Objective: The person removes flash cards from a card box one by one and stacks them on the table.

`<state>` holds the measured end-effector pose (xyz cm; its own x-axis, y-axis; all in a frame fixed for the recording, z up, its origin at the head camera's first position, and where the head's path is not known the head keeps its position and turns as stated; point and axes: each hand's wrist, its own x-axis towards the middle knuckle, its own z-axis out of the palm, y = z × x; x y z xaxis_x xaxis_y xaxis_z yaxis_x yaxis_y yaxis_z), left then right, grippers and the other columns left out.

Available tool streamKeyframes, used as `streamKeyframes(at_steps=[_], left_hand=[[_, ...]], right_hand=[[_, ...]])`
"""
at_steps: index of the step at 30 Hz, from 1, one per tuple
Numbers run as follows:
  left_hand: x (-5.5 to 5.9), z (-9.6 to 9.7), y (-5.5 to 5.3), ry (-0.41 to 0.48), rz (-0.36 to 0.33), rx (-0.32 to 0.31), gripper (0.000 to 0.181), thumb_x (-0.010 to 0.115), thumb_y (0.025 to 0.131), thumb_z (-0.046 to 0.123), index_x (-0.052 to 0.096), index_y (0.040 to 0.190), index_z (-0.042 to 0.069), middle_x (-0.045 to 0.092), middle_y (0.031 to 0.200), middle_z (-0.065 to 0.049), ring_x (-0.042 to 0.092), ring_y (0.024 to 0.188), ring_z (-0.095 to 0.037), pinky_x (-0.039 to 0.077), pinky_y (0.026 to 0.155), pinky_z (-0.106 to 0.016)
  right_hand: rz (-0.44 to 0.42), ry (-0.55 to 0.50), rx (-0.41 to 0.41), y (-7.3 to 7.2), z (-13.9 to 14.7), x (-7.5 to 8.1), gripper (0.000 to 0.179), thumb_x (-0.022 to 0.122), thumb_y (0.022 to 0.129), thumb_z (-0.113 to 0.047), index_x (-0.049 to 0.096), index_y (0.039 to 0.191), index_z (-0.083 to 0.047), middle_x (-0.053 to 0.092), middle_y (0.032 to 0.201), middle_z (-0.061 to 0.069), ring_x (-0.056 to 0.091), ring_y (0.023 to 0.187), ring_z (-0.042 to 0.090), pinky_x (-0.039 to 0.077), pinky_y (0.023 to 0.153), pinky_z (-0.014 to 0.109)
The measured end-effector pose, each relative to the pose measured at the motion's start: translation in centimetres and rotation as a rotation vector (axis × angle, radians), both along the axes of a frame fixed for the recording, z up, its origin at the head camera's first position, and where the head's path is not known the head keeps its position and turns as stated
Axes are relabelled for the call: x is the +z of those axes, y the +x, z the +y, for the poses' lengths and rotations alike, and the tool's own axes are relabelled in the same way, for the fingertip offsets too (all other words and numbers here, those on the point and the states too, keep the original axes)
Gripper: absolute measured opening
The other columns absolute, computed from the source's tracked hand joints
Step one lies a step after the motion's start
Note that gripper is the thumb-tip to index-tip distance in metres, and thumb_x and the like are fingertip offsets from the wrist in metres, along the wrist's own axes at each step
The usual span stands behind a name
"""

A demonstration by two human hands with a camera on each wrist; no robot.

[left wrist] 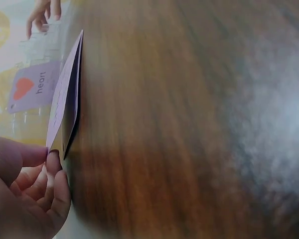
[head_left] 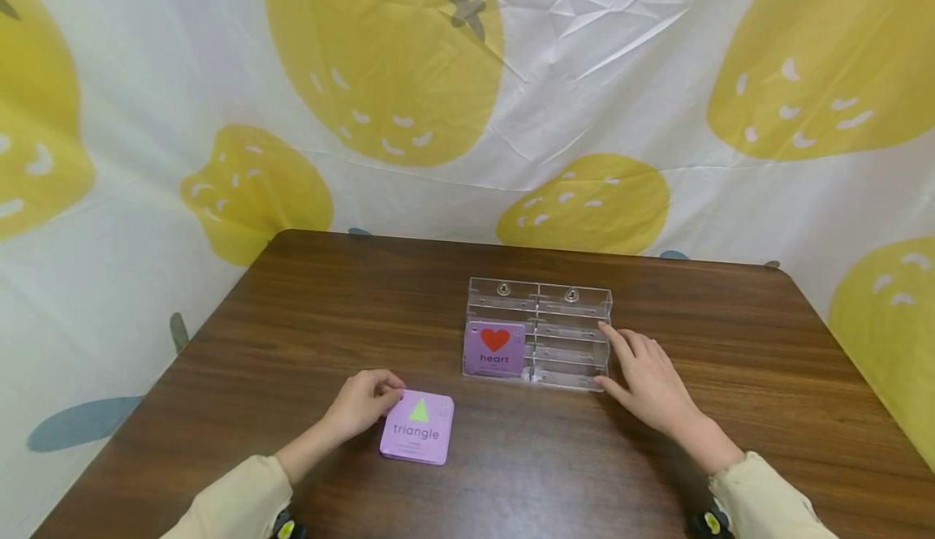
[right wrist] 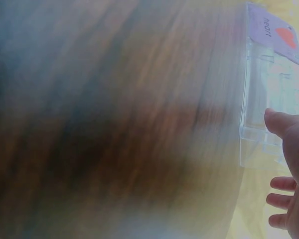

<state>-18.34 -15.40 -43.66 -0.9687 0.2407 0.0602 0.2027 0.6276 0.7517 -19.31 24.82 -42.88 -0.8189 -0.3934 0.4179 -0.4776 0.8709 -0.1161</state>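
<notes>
Between thumb and fingertips, my left hand point(head_left: 361, 403) pinches the upper left corner of a purple triangle card point(head_left: 418, 427). In the left wrist view, this card point(left wrist: 64, 92) tilts up at the held corner, with a gap over the dark card edge point(left wrist: 75, 107) beneath it. A clear plastic tiered holder point(head_left: 538, 305) stands to the right, in two columns. A purple heart card point(head_left: 495, 350) leans in its front left slot. My right hand point(head_left: 646, 381) rests at the holder's right side, thumb tip by the front corner, fingers loosely extended.
The brown wooden table point(head_left: 292, 312) has rounded back corners. Behind it and along both sides hangs a white sheet point(head_left: 409, 198) printed with yellow lemons. The holder's other visible slots show only clear plastic.
</notes>
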Motion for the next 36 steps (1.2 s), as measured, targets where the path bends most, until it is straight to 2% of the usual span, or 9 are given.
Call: streamKeyframes(at_steps=[4,11,20,30,33,36], left_hand=[[-0.05,0.12,-0.03,-0.082,0.066,0.015,0.004,0.063,0.081,0.005,0.065,0.084,0.003,0.063,0.071,-0.003,0.049,0.054,-0.007,0.040,0.048,-0.022],[0.22,0.33,-0.13,-0.194,0.068,0.049,0.005,0.066,0.081,0.013,0.066,0.083,0.008,0.057,0.066,0.005,0.041,0.049,-0.008,0.033,0.044,-0.023],[0.33,0.42,-0.19,-0.216,0.084,0.051,0.006,0.066,0.080,0.014,0.064,0.082,0.008,0.053,0.063,0.006,0.041,0.050,-0.009,0.032,0.044,-0.025],[0.08,0.44,-0.09,-0.253,0.153,0.039,0.007,0.068,0.078,0.014,0.063,0.079,0.010,0.057,0.069,0.005,0.043,0.055,-0.008,0.036,0.049,-0.026],[0.00,0.36,0.00,-0.254,0.204,0.036,0.006,0.068,0.077,0.012,0.063,0.078,0.010,0.057,0.070,0.005,0.043,0.055,-0.006,0.036,0.049,-0.025],[0.00,0.28,0.02,-0.254,0.222,0.039,0.005,0.068,0.077,0.012,0.063,0.078,0.010,0.057,0.070,0.004,0.044,0.056,-0.006,0.036,0.049,-0.026]], right_hand=[[0.003,0.001,0.000,0.02,0.05,-0.02,0.078,0.073,0.075,-0.027,0.032,0.137,-0.005,0.049,0.115,0.023,0.047,0.103,0.041,0.034,0.089,0.056],[-0.007,0.003,-0.002,0.04,0.15,-0.08,0.079,0.073,0.075,-0.029,0.031,0.138,-0.006,0.048,0.116,0.023,0.046,0.103,0.041,0.033,0.089,0.057],[-0.019,0.007,-0.004,-0.08,0.18,-0.07,0.078,0.071,0.077,-0.030,0.031,0.139,-0.006,0.047,0.116,0.023,0.046,0.105,0.041,0.033,0.090,0.057],[-0.011,0.006,0.000,-0.08,0.07,-0.04,0.077,0.072,0.076,-0.029,0.033,0.137,-0.005,0.048,0.115,0.023,0.047,0.103,0.041,0.034,0.089,0.056],[-0.009,0.007,0.000,-0.09,0.07,-0.07,0.077,0.072,0.076,-0.029,0.033,0.138,-0.005,0.048,0.115,0.023,0.047,0.103,0.041,0.034,0.089,0.056],[-0.003,0.006,0.002,-0.09,0.12,-0.10,0.078,0.072,0.076,-0.030,0.032,0.138,-0.005,0.048,0.115,0.023,0.047,0.103,0.041,0.034,0.088,0.057]])
